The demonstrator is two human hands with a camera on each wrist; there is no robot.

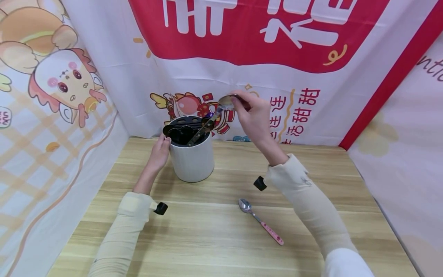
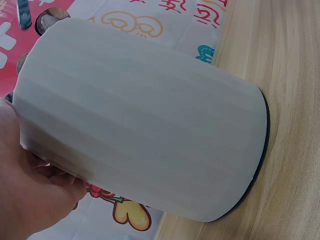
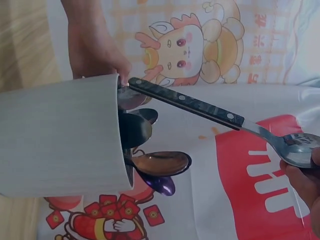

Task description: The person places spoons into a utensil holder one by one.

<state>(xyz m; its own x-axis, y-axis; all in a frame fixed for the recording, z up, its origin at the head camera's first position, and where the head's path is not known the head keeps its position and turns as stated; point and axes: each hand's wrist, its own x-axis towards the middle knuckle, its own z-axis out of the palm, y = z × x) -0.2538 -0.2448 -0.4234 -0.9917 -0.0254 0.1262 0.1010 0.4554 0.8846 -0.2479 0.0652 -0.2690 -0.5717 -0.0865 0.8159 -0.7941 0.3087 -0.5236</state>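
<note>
A white cylindrical utensil holder [image 1: 194,163] with a dark slotted insert stands at the back of the table. My left hand [image 1: 160,154] grips its left side, thumb up by the rim and fingers curled against the wall. Above and right of the opening, my right hand [image 1: 254,115] pinches a spoon [image 3: 185,102] by its metal bowl. The spoon's dark, riveted handle slants down toward the opening, its end overlapping the insert in the head view. Several spoons poke out of the holder bowl-up, among them a brownish one [image 3: 162,164] and a purple one [image 3: 161,185].
A metal spoon with a pink handle [image 1: 271,232] lies on the wooden table [image 1: 194,238], front right of the holder. Printed cloth [image 1: 138,77] hangs behind the table and along both sides. Black wrist devices [image 1: 160,208] stick out from the sleeves.
</note>
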